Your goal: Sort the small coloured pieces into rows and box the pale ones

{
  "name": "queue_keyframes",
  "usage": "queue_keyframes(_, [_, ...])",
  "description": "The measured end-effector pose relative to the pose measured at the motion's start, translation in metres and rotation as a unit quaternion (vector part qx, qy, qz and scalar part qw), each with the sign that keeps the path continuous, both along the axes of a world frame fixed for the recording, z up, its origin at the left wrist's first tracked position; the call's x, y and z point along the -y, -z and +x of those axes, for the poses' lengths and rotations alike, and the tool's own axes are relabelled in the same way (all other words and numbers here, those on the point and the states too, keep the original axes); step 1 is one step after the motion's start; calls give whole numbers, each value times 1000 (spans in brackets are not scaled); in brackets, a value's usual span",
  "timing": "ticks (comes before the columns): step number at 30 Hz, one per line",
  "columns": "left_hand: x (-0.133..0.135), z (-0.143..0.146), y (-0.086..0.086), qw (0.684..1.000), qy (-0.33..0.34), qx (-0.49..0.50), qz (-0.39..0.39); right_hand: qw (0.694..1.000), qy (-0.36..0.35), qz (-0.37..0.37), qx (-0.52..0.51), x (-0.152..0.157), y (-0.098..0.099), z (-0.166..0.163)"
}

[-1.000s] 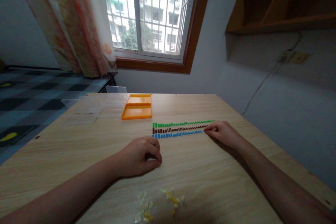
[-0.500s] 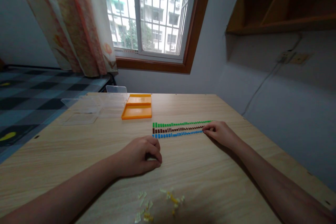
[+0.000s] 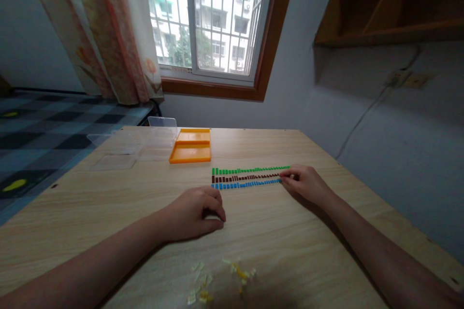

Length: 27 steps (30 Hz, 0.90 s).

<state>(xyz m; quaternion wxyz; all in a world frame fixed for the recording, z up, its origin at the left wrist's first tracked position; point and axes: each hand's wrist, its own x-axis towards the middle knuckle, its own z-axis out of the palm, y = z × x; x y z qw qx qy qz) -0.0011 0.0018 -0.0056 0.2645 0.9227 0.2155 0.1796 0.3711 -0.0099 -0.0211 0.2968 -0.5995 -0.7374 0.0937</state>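
Between the hands point(image 3: 199, 212) point(image 3: 307, 184) runs a row of blue pieces point(image 3: 221, 187)

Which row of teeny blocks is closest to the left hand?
The blue row. It lies nearest the left hand; the brown row is in the middle, and the green row is farthest.

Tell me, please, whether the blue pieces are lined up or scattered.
Lined up: the blue pieces form one row on the table, ending at the right hand, while yellow pieces lie scattered in the foreground.
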Motion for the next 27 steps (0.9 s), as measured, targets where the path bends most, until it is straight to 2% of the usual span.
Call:
queue_keyframes(3, [0, 1, -2, 1000, -19, -10, -5, 998, -50, 24, 0, 17, -8, -29])
queue_keyframes(7, [0, 1, -5, 999, -37, -6, -30, 969, -247, 28, -5, 44, -14, -77])
queue_keyframes(10, [0, 0, -4, 995, -46, 7, -94, 942, -334, 17, 26, 55, -13, -96])
queue_keyframes(13, [0, 0, -3, 989, -54, 30, -132, 935, -344, 12, 88, 57, -10, -102])
queue_keyframes(20, [-1, 1, -3, 988, -44, 38, -140, 937, -303, 28, 171, 59, -3, -114])
queue_keyframes(27, [1, 2, -6, 991, -47, 24, -122, 940, -303, 39, 153, 58, -7, -110])
